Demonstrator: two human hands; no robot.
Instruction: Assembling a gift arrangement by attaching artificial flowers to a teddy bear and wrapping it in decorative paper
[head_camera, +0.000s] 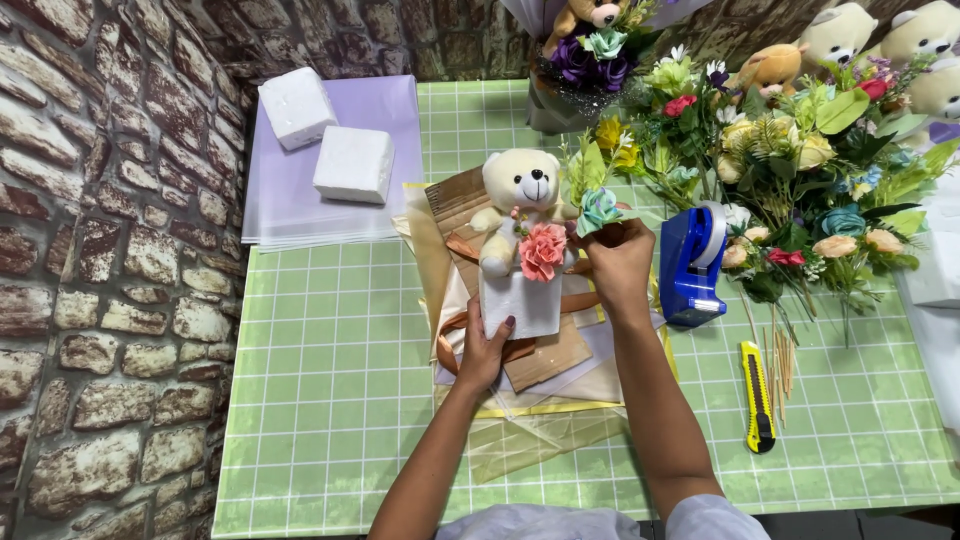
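Here the left hand (487, 350) grips the white block (520, 300) bearing a teddy (520, 200); the right hand (618, 255) pinches a teal flower (600, 208).

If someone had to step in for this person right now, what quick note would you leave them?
Left hand grips the white foam block from below.
Right hand holds a teal flower just above the block's right side.
Already on the block: a cream teddy and a pink flower.
Under it: brown paper and ribbon.
Left: seat the teal flower; more flowers lie to the right, beside the blue tape dispenser and yellow knife.
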